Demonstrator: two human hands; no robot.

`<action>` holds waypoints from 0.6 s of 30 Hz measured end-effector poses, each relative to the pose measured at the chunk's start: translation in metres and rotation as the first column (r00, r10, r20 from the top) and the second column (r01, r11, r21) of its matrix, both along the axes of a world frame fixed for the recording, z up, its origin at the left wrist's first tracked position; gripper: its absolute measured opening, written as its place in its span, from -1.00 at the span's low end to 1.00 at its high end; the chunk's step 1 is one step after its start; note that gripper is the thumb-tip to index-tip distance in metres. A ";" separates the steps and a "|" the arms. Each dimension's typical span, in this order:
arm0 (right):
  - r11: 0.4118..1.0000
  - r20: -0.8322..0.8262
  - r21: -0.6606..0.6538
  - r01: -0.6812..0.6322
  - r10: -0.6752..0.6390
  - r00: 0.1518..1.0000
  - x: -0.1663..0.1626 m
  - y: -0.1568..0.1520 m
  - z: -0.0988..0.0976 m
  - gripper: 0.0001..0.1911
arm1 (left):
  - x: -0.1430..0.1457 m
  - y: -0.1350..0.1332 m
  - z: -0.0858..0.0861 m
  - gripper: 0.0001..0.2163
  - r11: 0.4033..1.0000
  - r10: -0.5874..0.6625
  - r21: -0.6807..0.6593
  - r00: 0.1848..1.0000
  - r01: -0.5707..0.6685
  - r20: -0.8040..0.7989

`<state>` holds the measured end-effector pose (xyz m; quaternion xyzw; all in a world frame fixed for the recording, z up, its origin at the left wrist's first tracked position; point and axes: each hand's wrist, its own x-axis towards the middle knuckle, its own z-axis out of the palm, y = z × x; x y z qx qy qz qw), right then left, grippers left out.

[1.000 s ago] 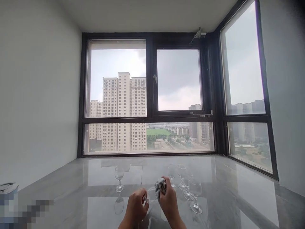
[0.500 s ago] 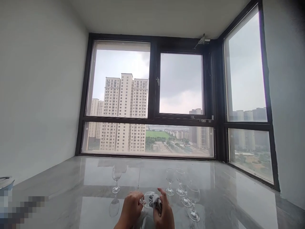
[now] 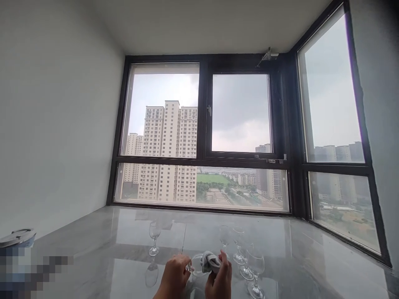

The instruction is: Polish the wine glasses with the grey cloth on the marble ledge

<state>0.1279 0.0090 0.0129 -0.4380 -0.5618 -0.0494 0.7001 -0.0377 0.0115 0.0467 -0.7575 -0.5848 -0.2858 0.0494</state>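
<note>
1. Your left hand (image 3: 174, 277) has its fingers curled together around the stem end of the wine glass (image 3: 195, 265). The glass lies sideways in the air between your two hands, at 6 o'clock in the view, just above the tabletop (image 3: 93, 249).
2. Your right hand (image 3: 220, 281) pinches the grey cloth (image 3: 210, 261) against the mouth of the bowl, with one finger lifted a little.
3. I think it is safer to support the bowl as well as the stem. Turn the glass softly against the cloth, because a thin stem can snap when it is twisted.
4. Be careful with the group of glasses (image 3: 255, 265) at 2 o'clock from your hands, just beside the right one.
5. A single glass (image 3: 154, 236) stands at 11 o'clock, well apart.
6. The tabletop is glossy grey stone and mirrors everything. It is probably slippery.
7. The walls are white. A dark-framed corner window (image 3: 240, 112) at 12 o'clock shows towers under a grey sky. A white lidded container (image 3: 18, 237) sits at 9 o'clock.
</note>
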 end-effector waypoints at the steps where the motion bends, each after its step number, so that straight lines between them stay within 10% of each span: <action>1: 1.000 -0.023 -0.008 0.013 -0.013 1.000 0.001 0.001 -0.001 -0.43 | 0.000 0.001 -0.001 -0.85 1.000 0.003 -0.005 1.000 -0.003 -0.008; 11: 0.954 -0.128 -0.245 -0.174 0.146 0.981 -0.005 -0.007 0.006 -0.58 | -0.002 -0.002 0.004 -0.84 0.998 0.053 -0.034 0.999 -0.053 -0.010; 18: 0.920 -0.179 -0.175 -0.350 0.319 0.931 0.000 -0.022 0.032 -0.49 | -0.003 0.002 0.000 -0.81 0.999 0.045 -0.020 0.998 -0.046 -0.049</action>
